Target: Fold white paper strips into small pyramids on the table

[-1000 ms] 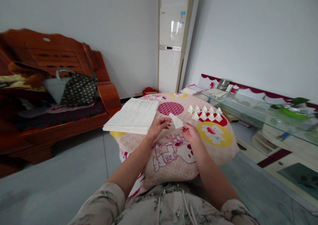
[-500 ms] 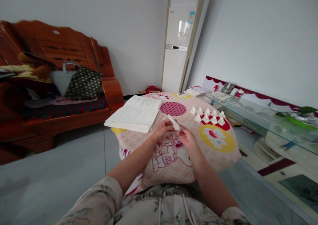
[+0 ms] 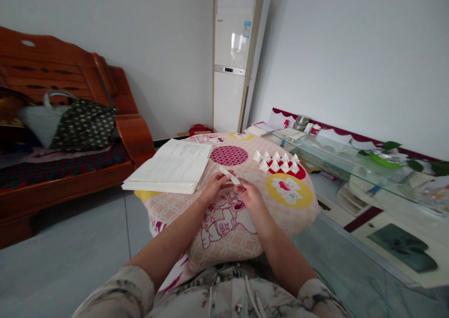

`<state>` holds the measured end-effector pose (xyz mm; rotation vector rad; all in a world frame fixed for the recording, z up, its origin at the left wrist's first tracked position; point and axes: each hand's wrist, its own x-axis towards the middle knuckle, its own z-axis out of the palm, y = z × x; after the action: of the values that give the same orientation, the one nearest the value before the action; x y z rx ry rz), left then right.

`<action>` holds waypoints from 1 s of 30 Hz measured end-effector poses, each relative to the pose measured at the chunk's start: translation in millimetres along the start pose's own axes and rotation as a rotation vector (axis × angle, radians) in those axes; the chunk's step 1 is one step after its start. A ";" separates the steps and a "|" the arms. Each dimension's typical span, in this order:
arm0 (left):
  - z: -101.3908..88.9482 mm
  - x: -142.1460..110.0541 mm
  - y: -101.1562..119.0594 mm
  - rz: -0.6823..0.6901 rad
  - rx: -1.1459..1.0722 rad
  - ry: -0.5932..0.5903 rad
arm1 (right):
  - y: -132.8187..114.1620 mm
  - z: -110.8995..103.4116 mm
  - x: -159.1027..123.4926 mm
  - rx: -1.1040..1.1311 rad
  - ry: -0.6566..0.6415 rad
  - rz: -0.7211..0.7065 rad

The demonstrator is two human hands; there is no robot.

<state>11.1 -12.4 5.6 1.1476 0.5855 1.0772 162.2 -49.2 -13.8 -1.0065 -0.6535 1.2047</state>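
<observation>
A small folded piece of white paper [image 3: 230, 176] is held between my two hands, above the patterned tablecloth [image 3: 242, 243]. My left hand [image 3: 214, 187] pinches its left end, and the fingertips of my right hand [image 3: 248, 191] close on its lower right end. Left of the hands lies a stack of white paper sheets [image 3: 168, 166] with print on the top one. Several small white folded paper pyramids [image 3: 276, 162] stand in two rows beyond my right hand.
A glass-topped cabinet [image 3: 351, 168] runs along the right wall, with papers [image 3: 261, 128], a metal pot [image 3: 301, 121] and a green plant tray [image 3: 386, 159] on it. At the left is a wooden sofa [image 3: 133, 126] holding a dark patterned bag [image 3: 84, 124]. A tall white air conditioner [image 3: 229, 93] stands in the corner.
The view has turned to the right, so the room shifts left in the picture. The folded paper has tilted flatter between my hands, and both hands still hold it.
</observation>
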 end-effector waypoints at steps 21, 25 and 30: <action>-6.6 6.1 -11.3 -0.092 -0.075 -0.027 | -1.1 5.7 -1.5 -0.214 0.049 -0.075; -6.4 5.8 -9.6 -0.084 -0.105 0.004 | -3.7 3.2 -4.5 -0.277 0.031 -0.106; -7.4 8.3 -13.4 -0.110 -0.139 0.023 | -4.7 1.5 -9.4 -0.319 -0.045 -0.130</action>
<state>13.4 -2.1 -8.3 0.9726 0.5765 1.0219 160.6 -58.0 -8.1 -1.1844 -0.9531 1.0307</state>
